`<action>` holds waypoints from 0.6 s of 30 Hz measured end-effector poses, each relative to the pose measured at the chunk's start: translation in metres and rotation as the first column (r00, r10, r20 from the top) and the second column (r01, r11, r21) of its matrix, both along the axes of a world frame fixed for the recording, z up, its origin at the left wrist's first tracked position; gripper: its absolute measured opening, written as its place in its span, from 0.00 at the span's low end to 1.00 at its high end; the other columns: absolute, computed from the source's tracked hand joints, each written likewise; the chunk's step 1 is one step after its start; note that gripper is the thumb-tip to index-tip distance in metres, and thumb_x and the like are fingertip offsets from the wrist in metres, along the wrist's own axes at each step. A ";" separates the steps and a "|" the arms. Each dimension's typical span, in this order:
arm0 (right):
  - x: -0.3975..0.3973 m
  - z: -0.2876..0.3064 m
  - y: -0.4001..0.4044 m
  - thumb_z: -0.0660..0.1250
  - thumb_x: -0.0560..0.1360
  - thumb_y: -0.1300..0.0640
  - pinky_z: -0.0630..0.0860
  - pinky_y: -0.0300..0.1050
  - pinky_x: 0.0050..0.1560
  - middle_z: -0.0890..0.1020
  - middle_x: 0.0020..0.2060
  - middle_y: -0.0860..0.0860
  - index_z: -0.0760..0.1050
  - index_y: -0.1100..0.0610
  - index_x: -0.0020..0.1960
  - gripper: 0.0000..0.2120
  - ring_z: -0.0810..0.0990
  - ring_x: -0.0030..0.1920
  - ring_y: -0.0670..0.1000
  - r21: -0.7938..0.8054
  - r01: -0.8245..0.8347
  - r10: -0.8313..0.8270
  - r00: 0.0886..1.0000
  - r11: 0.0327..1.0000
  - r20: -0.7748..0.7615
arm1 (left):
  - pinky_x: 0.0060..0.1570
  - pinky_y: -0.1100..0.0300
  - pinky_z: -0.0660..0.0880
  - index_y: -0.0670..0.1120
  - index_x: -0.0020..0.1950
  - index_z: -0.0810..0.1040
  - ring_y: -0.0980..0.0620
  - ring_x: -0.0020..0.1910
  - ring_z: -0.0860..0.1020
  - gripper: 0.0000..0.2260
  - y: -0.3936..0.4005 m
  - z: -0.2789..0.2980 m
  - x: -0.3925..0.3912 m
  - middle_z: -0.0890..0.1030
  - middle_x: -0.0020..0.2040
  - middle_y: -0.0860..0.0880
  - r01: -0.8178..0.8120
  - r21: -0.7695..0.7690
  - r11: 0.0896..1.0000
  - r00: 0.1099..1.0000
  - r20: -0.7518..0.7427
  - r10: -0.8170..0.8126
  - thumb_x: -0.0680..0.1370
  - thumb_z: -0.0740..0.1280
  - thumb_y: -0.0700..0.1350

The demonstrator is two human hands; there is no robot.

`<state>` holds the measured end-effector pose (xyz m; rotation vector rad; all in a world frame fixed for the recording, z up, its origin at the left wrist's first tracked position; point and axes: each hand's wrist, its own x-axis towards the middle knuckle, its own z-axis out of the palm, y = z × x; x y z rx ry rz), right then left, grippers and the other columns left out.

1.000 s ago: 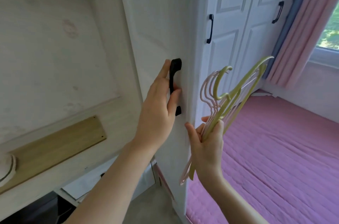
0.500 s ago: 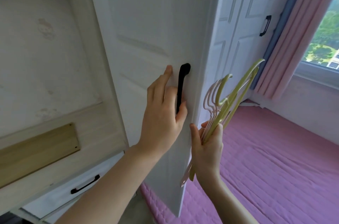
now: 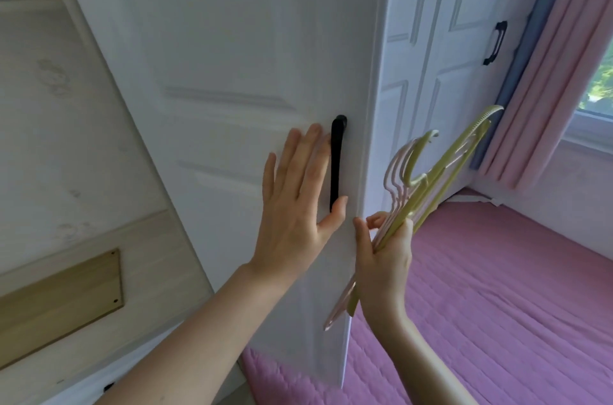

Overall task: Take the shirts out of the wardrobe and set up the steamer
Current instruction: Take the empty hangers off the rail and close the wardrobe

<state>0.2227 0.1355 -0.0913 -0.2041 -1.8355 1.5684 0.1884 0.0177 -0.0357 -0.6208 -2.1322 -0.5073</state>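
Note:
A white panelled wardrobe door [image 3: 232, 73] fills the middle of the view, with a black vertical handle [image 3: 336, 162] near its right edge. My left hand [image 3: 298, 202] lies flat against the door just left of the handle, fingers straight, thumb under the handle's lower end. My right hand [image 3: 384, 252] grips a bundle of empty plastic hangers [image 3: 431, 179], yellow-green and pale pink, hooks pointing up. No shirts or steamer show.
Behind the door on the left is the wardrobe's pale interior [image 3: 66, 139] with a wooden plate [image 3: 59, 298]. Further closed doors [image 3: 441, 56] with a black handle [image 3: 496, 43] stand at right, beside pink curtains [image 3: 547, 89]. A pink quilted mat [image 3: 497, 305] covers the floor.
My left hand let go of the black handle and now presses flat on the door. The door has swung across toward the left. The hangers stay in my right hand.

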 end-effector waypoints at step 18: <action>-0.171 -0.002 0.011 0.71 0.75 0.57 0.72 0.40 0.57 0.77 0.55 0.46 0.67 0.50 0.61 0.19 0.76 0.56 0.43 -0.136 -0.060 0.060 0.998 0.989 -0.005 | 0.71 0.37 0.52 0.49 0.76 0.64 0.43 0.77 0.53 0.28 -0.005 0.009 -0.150 0.57 0.78 0.48 -0.287 -0.510 0.811 0.956 -0.206 0.209 0.76 0.65 0.47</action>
